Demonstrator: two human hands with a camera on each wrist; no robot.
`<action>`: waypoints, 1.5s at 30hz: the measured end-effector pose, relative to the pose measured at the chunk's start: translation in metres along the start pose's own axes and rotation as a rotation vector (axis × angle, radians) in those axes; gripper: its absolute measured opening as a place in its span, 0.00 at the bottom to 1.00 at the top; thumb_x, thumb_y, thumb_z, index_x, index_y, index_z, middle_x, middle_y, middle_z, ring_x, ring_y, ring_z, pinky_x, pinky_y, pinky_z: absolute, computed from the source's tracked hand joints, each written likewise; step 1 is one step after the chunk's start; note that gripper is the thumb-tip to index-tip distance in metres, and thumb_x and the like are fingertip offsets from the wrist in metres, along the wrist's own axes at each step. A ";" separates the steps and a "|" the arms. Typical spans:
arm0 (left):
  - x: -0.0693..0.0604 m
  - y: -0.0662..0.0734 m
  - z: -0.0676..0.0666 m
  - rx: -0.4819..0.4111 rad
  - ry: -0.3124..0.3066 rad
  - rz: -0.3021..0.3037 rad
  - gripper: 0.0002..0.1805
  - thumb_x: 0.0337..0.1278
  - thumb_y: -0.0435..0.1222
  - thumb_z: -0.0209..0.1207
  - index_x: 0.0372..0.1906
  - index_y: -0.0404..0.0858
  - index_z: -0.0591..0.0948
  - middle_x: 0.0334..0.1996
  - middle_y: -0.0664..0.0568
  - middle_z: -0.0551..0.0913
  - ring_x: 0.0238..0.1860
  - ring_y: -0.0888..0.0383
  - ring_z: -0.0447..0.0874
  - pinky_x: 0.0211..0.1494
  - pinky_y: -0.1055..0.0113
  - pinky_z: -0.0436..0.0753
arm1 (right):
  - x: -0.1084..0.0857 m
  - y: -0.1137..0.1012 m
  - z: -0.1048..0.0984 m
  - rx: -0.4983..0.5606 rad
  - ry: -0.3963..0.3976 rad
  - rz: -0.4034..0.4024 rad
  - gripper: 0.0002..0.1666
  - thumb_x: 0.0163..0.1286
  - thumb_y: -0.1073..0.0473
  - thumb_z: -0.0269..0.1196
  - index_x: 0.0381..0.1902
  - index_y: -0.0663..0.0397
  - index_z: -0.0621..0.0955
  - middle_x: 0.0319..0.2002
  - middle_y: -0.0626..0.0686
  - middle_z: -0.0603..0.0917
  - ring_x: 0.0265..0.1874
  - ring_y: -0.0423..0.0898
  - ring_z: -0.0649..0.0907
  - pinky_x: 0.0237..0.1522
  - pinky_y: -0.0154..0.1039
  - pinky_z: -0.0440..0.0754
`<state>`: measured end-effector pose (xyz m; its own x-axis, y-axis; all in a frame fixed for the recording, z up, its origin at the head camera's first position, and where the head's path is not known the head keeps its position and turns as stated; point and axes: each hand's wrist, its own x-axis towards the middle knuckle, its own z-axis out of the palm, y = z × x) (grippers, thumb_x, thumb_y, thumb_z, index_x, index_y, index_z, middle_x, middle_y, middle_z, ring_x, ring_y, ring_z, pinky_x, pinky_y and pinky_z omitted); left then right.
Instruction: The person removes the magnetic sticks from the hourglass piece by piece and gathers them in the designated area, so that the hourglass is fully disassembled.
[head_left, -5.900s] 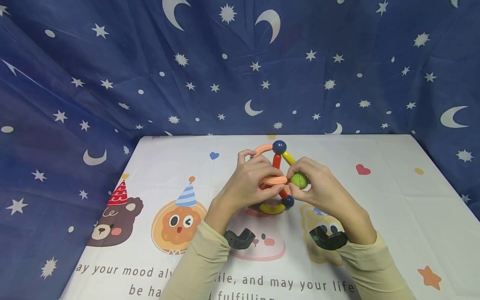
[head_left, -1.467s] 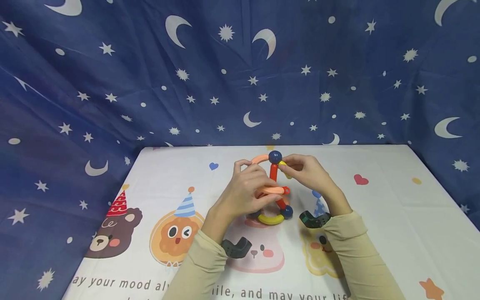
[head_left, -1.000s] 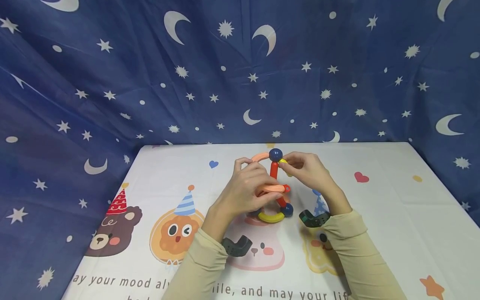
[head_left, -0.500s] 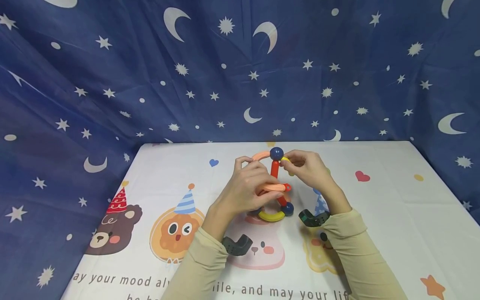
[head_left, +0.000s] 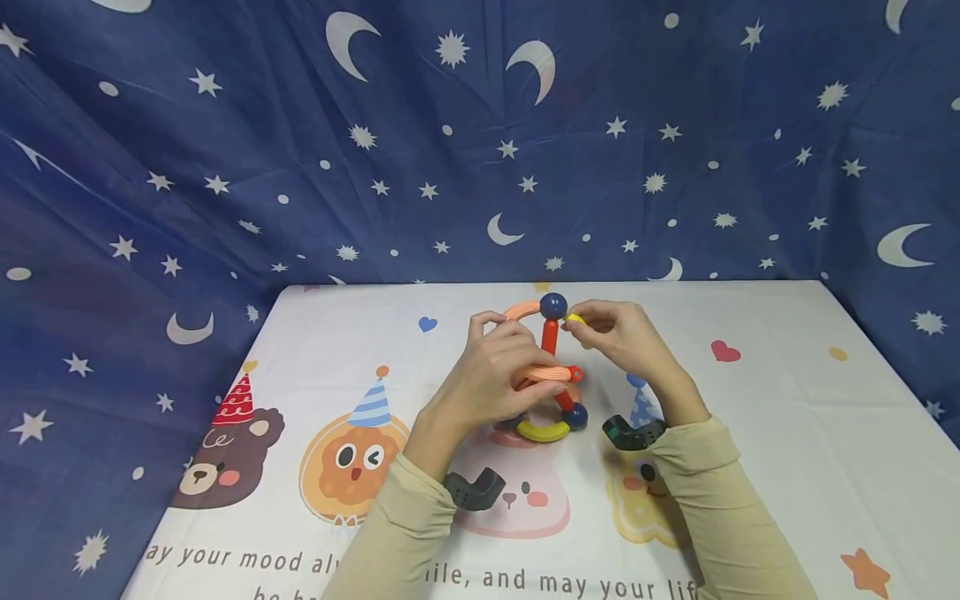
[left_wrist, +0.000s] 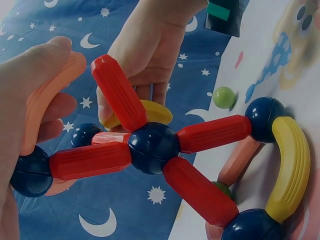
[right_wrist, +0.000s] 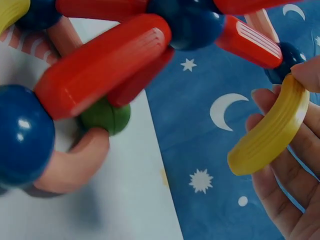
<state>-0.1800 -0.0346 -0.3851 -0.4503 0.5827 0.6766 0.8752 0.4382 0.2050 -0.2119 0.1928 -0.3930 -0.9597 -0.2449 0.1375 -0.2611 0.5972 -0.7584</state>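
Left hand (head_left: 491, 375): we see it left of centre in the head view, its thumb and fingers gripping a ribbed orange curved stick (head_left: 547, 374); in the left wrist view that stick meets a blue ball at the left edge.
Right hand (head_left: 618, 333): right of centre, pinching a yellow curved stick (right_wrist: 272, 127) between thumb and fingers.
Yellow stick's place: in the head view, we find its visible end at the right hand's fingertips, above and to the right of the left hand, near the top blue ball (head_left: 553, 306); we cannot tell if the 2 touch.
Build: between the hands, an upright red stick (head_left: 550, 337) runs down from that ball, and an upper orange stick (head_left: 523, 310) curves left from it.
Hub: at the centre of the left wrist view, red sticks fan out from 1 blue ball (left_wrist: 154, 147).
Base: below the hands, a lower yellow stick (head_left: 543, 432) joins a lower blue ball (head_left: 575, 416).
Green ball (left_wrist: 224, 97): right of centre in the left wrist view, on the white printed table (head_left: 787, 417).
Backdrop (head_left: 450, 200): blue cloth with moons and stars, across the upper half.
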 end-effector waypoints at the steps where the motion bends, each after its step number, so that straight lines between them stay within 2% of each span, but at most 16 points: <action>1: 0.000 0.000 0.000 -0.002 0.001 0.000 0.09 0.47 0.51 0.68 0.31 0.52 0.87 0.20 0.67 0.78 0.33 0.68 0.73 0.59 0.54 0.64 | -0.001 0.001 -0.002 -0.003 -0.002 0.001 0.17 0.65 0.48 0.63 0.45 0.52 0.83 0.39 0.53 0.87 0.33 0.45 0.85 0.37 0.40 0.81; 6: 0.001 0.001 0.000 0.001 0.003 0.002 0.10 0.50 0.52 0.66 0.31 0.52 0.87 0.20 0.68 0.77 0.34 0.68 0.73 0.59 0.54 0.64 | -0.006 0.005 -0.016 -0.005 -0.032 0.039 0.19 0.65 0.46 0.63 0.47 0.52 0.82 0.41 0.55 0.87 0.39 0.47 0.85 0.45 0.45 0.82; 9: 0.001 0.001 0.000 0.002 -0.002 0.000 0.10 0.50 0.52 0.65 0.32 0.52 0.87 0.20 0.68 0.78 0.34 0.68 0.73 0.60 0.54 0.63 | -0.010 0.010 -0.028 0.003 -0.052 0.087 0.22 0.67 0.44 0.60 0.50 0.52 0.81 0.41 0.56 0.86 0.40 0.48 0.83 0.40 0.44 0.81; 12: 0.001 0.000 0.000 -0.003 -0.004 -0.002 0.10 0.49 0.52 0.66 0.32 0.52 0.87 0.21 0.68 0.78 0.34 0.68 0.73 0.60 0.54 0.63 | -0.016 0.017 -0.042 0.009 -0.061 0.118 0.23 0.70 0.45 0.55 0.55 0.53 0.78 0.43 0.57 0.85 0.41 0.48 0.82 0.40 0.38 0.80; 16: 0.000 0.000 0.000 -0.008 -0.005 0.000 0.09 0.50 0.51 0.66 0.32 0.52 0.87 0.20 0.68 0.78 0.34 0.68 0.73 0.60 0.54 0.64 | -0.024 0.030 -0.058 0.038 -0.048 0.130 0.24 0.74 0.49 0.50 0.62 0.53 0.73 0.50 0.61 0.81 0.46 0.46 0.83 0.48 0.35 0.82; 19: 0.000 0.000 0.001 -0.009 -0.005 0.007 0.10 0.51 0.51 0.65 0.33 0.52 0.88 0.21 0.68 0.79 0.34 0.68 0.73 0.60 0.53 0.64 | -0.031 0.043 -0.069 0.056 -0.035 0.144 0.23 0.76 0.51 0.48 0.62 0.55 0.71 0.54 0.63 0.78 0.48 0.44 0.82 0.48 0.37 0.83; 23: 0.000 0.000 0.001 -0.013 0.000 0.011 0.10 0.52 0.52 0.65 0.33 0.51 0.88 0.21 0.68 0.80 0.34 0.68 0.74 0.60 0.53 0.64 | -0.038 0.059 -0.076 0.064 -0.040 0.203 0.22 0.76 0.51 0.48 0.60 0.57 0.73 0.56 0.62 0.76 0.47 0.38 0.80 0.47 0.38 0.84; 26: 0.000 -0.001 0.001 -0.016 0.002 0.010 0.11 0.52 0.52 0.65 0.33 0.51 0.88 0.21 0.68 0.80 0.34 0.68 0.74 0.60 0.52 0.64 | -0.039 0.068 -0.073 0.082 -0.072 0.240 0.23 0.74 0.51 0.51 0.60 0.59 0.73 0.58 0.62 0.74 0.47 0.37 0.79 0.47 0.37 0.83; 34: -0.001 -0.001 0.001 -0.029 -0.010 0.000 0.11 0.50 0.51 0.66 0.34 0.50 0.88 0.20 0.67 0.79 0.34 0.68 0.74 0.60 0.53 0.63 | -0.027 0.078 -0.042 0.064 -0.196 0.286 0.24 0.71 0.54 0.57 0.60 0.59 0.75 0.54 0.62 0.80 0.46 0.50 0.82 0.48 0.43 0.83; 41: -0.001 -0.001 0.000 -0.024 -0.022 0.001 0.11 0.51 0.52 0.65 0.34 0.50 0.88 0.21 0.67 0.80 0.34 0.68 0.74 0.61 0.53 0.63 | -0.015 0.083 -0.018 0.062 -0.193 0.359 0.20 0.70 0.58 0.58 0.57 0.60 0.75 0.50 0.62 0.82 0.43 0.47 0.83 0.46 0.41 0.84; 45: -0.001 -0.002 0.000 -0.016 -0.021 0.002 0.12 0.51 0.52 0.65 0.34 0.50 0.88 0.22 0.67 0.80 0.34 0.68 0.74 0.60 0.53 0.63 | -0.013 0.086 -0.011 0.012 -0.192 0.359 0.20 0.70 0.55 0.58 0.56 0.59 0.76 0.49 0.61 0.82 0.42 0.47 0.82 0.46 0.40 0.84</action>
<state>-0.1810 -0.0359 -0.3860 -0.4518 0.5978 0.6622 0.8789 0.4258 0.2152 -0.2230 0.2560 -0.4532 -0.9525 -0.1615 -0.2583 0.0896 0.6619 -0.7442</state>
